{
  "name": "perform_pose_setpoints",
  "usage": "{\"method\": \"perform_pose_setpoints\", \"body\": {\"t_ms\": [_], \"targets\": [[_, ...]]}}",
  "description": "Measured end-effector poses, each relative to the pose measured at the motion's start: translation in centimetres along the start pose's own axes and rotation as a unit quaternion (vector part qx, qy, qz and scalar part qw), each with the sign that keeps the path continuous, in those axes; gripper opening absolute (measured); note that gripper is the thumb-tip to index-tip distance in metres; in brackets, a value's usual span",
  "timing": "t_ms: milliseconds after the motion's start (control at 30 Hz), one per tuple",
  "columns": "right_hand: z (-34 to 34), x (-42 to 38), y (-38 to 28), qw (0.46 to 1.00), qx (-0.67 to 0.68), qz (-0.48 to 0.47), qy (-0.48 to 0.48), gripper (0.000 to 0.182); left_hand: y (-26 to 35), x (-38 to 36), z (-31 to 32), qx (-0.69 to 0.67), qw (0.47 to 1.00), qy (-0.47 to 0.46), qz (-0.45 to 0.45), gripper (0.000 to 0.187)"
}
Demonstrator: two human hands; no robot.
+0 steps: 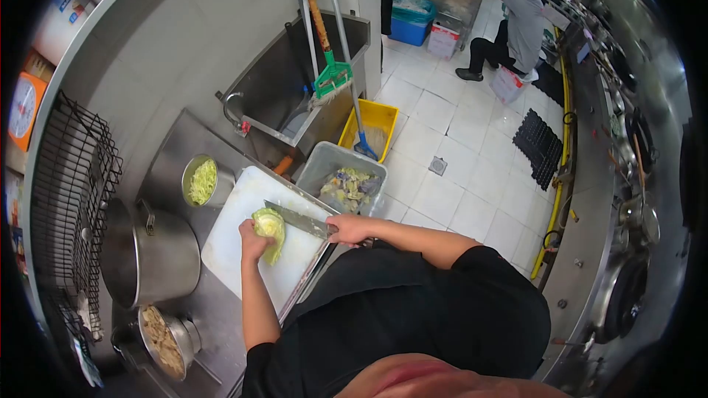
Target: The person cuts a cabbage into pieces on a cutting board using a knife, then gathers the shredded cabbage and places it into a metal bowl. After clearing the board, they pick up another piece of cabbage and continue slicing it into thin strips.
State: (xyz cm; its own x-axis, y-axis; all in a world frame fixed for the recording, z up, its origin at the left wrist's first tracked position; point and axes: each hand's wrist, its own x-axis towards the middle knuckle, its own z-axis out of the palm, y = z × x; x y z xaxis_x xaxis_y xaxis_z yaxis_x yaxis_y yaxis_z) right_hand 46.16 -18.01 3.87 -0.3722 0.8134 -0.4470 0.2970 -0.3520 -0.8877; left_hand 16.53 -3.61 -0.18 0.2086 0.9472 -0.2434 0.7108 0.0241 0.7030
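Observation:
A piece of cabbage [272, 230] rests on the white cutting board [230, 239], its pale cut leaves showing. My left hand [254, 239] is closed on its near left side. In my right hand [349, 229] is the handle of a wide-bladed knife [301, 222], whose blade reaches left across the board. The blade's tip lies by the cabbage's upper edge; whether it touches cannot be made out. Just beyond the board's far left corner stands a metal pot [220, 184] of shredded cabbage [202, 180].
A large steel pot [168, 265] and a metal bowl of brownish food [164, 340] flank the board's left. Beyond its right edge is a grey bin [378, 179] with scraps. Mops and a green squeegee [333, 76] lean at the sink [254, 66]. A person [522, 29] sits farther off.

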Motion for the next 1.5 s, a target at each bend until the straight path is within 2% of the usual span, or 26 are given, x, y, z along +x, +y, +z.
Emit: {"method": "perform_pose_setpoints", "body": {"t_ms": [67, 133, 267, 367, 467, 533, 600, 633, 667, 700, 767, 800, 833, 867, 933, 967, 1033, 1133, 1200, 1233, 1333, 1400, 1500], "targets": [[0.0, 0.2, 0.2, 1.000, 0.004, -0.001, -0.011, 0.025, 0.6, -0.6, -0.1, 0.004, 0.999, 0.036, 0.008, 0.068], [0.1, 0.2, 0.3, 1.000, 0.030, 0.007, -0.007, 0.024, 0.6, -0.9, -0.5, -0.031, 0.999, -0.015, -0.012, 0.068], [0.0, -0.2, -0.2, 1.000, 0.026, 0.008, -0.007, 0.023, 1.4, -1.7, -0.3, -0.044, 0.999, -0.013, -0.013, 0.071], [0.1, -0.1, 0.2, 0.999, 0.044, 0.010, -0.015, 0.021, 0.9, -2.3, 0.4, -0.077, 0.997, 0.027, -0.003, 0.075], [0.2, 0.0, 0.4, 1.000, 0.025, 0.009, -0.007, 0.021, 2.1, -2.7, 0.3, -0.162, 0.986, 0.012, -0.049, 0.083], [0.2, -0.1, 0.3, 0.999, 0.025, 0.021, 0.001, 0.025, 1.8, -2.8, 0.3, -0.152, 0.988, 0.019, -0.027, 0.094], [-0.1, -0.4, 0.0, 1.000, 0.016, 0.017, 0.003, 0.025, 0.3, -2.4, 0.4, -0.091, 0.995, 0.033, 0.027, 0.094], [-0.1, -0.3, -0.1, 1.000, 0.006, 0.007, 0.009, 0.025, 0.4, -2.5, 0.2, -0.035, 0.995, 0.060, 0.066, 0.088], [0.0, -0.2, 0.2, 1.000, 0.000, 0.010, 0.021, 0.033, 0.9, -2.7, -0.3, 0.023, 0.991, 0.086, 0.097, 0.081], [0.1, 0.0, 0.6, 1.000, -0.010, 0.012, 0.028, 0.043, 4.6, -4.5, -1.4, 0.024, 0.994, 0.099, 0.048, 0.064], [0.1, -0.9, -0.5, 0.998, 0.002, -0.009, 0.057, 0.045, 3.7, -4.9, -1.3, 0.095, 0.968, 0.204, 0.113, 0.050], [0.2, -1.1, -1.1, 0.997, -0.007, 0.011, 0.070, 0.046, 3.2, -5.1, -1.3, 0.126, 0.946, 0.247, 0.166, 0.055], [0.0, -1.0, -1.5, 0.996, -0.018, 0.027, 0.088, 0.047, 3.8, -5.9, -1.4, 0.153, 0.934, 0.265, 0.187, 0.058], [-0.2, -0.4, -1.6, 0.997, -0.028, 0.031, 0.062, 0.047, 2.9, -6.3, -0.8, 0.167, 0.933, 0.257, 0.188, 0.060], [-0.4, 0.5, -2.1, 0.980, -0.147, -0.052, 0.122, 0.049, 1.0, -7.7, 1.4, 0.203, 0.930, 0.254, 0.173, 0.062], [-0.3, 0.8, -2.6, 0.981, -0.152, -0.050, 0.110, 0.049, 0.2, -8.1, 2.4, 0.238, 0.923, 0.242, 0.183, 0.064], [0.2, 1.0, -4.7, 0.954, -0.241, -0.070, 0.167, 0.049, 0.5, -9.7, 2.9, 0.217, 0.938, 0.222, 0.153, 0.067], [0.6, 2.8, -4.5, 0.930, -0.302, -0.115, 0.174, 0.049, 1.3, -11.6, 2.3, 0.168, 0.946, 0.230, 0.157, 0.066], [1.1, 3.5, -4.4, 0.915, -0.338, -0.131, 0.175, 0.049, 1.3, -11.8, 1.6, 0.025, 0.950, 0.253, 0.184, 0.064], [1.3, 4.0, -4.2, 0.906, -0.369, -0.121, 0.166, 0.050, 0.7, -11.7, 1.2, 0.024, 0.949, 0.256, 0.180, 0.064], [2.3, 4.6, -4.4, 0.890, -0.420, -0.093, 0.153, 0.053, -1.1, -11.0, -0.8, 0.006, 0.930, 0.330, 0.164, 0.051], [2.7, 4.8, -4.4, 0.883, -0.439, -0.073, 0.152, 0.056, -1.7, -10.7, -2.3, -0.018, 0.938, 0.317, 0.136, 0.046], [2.7, 5.5, -3.7, 0.875, -0.446, -0.116, 0.150, 0.057, -2.0, -9.7, -3.2, -0.034, 0.952, 0.284, 0.111, 0.037]]}}
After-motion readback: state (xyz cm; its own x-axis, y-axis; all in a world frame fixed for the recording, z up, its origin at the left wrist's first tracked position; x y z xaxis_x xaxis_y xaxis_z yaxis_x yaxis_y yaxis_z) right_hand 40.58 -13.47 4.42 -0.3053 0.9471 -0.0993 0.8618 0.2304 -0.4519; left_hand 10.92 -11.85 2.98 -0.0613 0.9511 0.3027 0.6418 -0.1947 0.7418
